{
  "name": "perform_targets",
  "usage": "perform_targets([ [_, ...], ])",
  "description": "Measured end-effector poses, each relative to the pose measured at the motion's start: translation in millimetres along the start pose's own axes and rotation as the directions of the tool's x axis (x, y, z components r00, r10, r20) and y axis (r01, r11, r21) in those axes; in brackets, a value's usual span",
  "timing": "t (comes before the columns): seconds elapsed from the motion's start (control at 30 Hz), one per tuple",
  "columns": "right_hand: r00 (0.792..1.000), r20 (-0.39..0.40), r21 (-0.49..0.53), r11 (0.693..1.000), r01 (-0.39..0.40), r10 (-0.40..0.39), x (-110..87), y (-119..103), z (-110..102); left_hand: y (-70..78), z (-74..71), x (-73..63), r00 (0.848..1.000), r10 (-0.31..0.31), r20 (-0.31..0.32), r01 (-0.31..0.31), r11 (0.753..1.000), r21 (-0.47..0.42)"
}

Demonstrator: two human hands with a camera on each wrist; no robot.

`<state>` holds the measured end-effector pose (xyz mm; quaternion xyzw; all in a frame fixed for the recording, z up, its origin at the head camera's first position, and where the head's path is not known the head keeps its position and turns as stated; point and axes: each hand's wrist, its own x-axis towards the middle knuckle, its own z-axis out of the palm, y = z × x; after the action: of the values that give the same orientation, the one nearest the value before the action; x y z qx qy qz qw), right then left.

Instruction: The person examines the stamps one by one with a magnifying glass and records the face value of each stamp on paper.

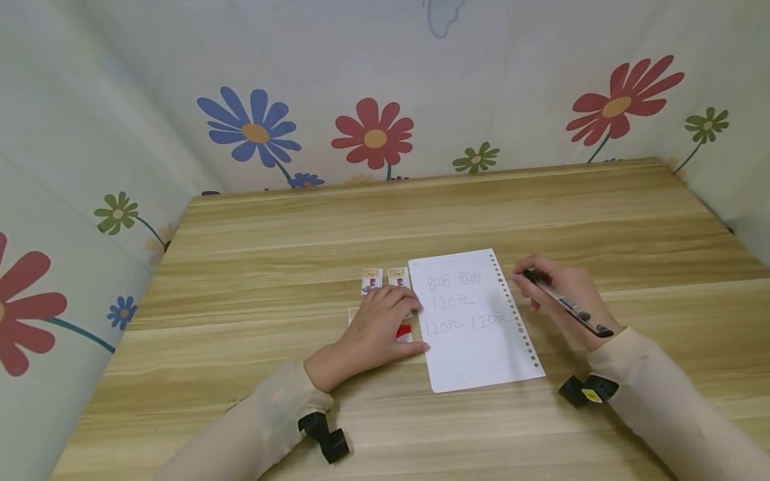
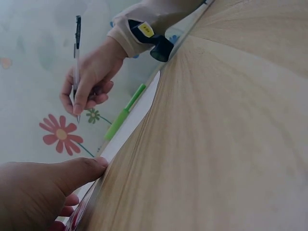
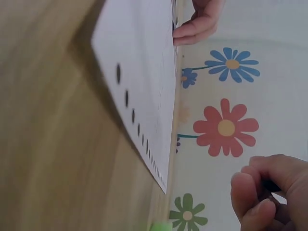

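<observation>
A white sheet of lined, hole-punched paper (image 1: 475, 361) lies on the wooden table with handwritten numbers and characters on it. My left hand (image 1: 375, 327) rests at its left edge, thumb (image 2: 89, 166) and fingertips touching the margin. Under and behind that hand are small printed cards (image 1: 371, 280), partly hidden; one shows red (image 1: 404, 331). To the right of the sheet, my right hand (image 1: 568, 300) pinches a clear-barrelled pen (image 1: 562, 302) with dark ends. In the left wrist view the pen (image 2: 77, 53) stands nearly upright, raised off the paper.
A green marker (image 2: 124, 113) lies beyond the paper in the left wrist view. The wooden table (image 1: 289, 234) meets a flower-printed curtain (image 1: 511, 87) at the back and sides. Black wrist cameras (image 1: 325, 437) are strapped to both sleeves.
</observation>
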<state>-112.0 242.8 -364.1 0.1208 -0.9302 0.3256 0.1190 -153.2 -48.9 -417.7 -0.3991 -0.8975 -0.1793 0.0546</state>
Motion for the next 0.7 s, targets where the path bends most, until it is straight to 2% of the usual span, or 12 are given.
perform_targets([
  [0.13,0.997,-0.028,-0.086,0.994,0.063,-0.065,2.1,3.5,-4.0,-0.2,0.3,-0.2,1.0,-0.001,0.002,0.001,1.0,-0.001],
  [0.23,0.996,-0.03,-0.116,0.99,0.078,-0.082,3.2,9.7,-6.2,-0.1,0.3,-0.5,1.0,-0.004,0.004,0.004,1.0,-0.003],
  [0.3,0.998,-0.01,-0.097,0.993,0.067,-0.068,3.6,12.8,-8.4,0.3,-0.1,-0.7,1.0,-0.006,0.005,0.006,1.0,-0.006],
  [0.47,0.997,0.074,0.036,0.999,-0.002,-0.001,2.9,16.4,-16.0,1.7,-2.1,-1.0,1.0,-0.005,0.004,0.005,1.0,-0.012],
  [0.7,0.994,0.106,0.095,0.995,0.016,-0.026,1.1,19.5,-26.1,2.4,-3.9,-1.3,1.0,-0.005,0.007,0.005,1.0,-0.012],
])
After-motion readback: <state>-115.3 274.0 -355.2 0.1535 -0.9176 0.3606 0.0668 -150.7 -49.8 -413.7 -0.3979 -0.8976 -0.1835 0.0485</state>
